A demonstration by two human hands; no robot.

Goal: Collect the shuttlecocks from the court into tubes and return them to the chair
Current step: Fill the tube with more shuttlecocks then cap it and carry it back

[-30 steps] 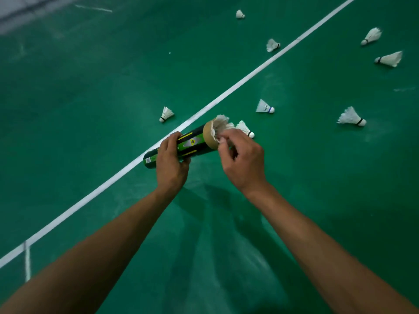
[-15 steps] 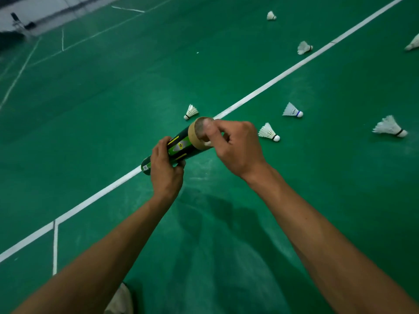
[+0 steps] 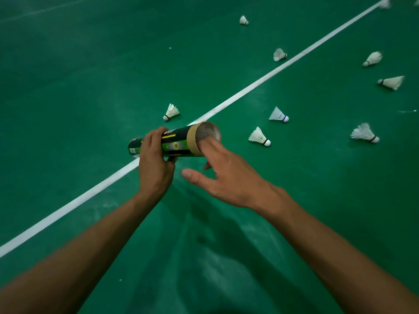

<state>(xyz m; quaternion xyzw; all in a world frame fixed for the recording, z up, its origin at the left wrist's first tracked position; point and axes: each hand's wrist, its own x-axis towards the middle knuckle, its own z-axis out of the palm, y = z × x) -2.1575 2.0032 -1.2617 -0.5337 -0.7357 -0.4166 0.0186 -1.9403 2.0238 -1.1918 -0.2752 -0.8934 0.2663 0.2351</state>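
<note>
Steady tube [image 3: 179,143] in curled left hand [image 3: 154,164]. Right hand [image 3: 229,177] splayed, empty, at tube mouth: fetch shuttle [image 3: 258,136] right of mouth, feed cork-first.

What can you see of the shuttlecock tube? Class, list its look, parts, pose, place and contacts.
The tube is a dark cylinder with green and yellow markings and a tan, cardboard-like band at its open mouth. It is held almost level above the white court line, mouth pointing right. The left hand grips its middle; the right hand presses straight fingers at the mouth. Its pale contents are blurred.
</note>
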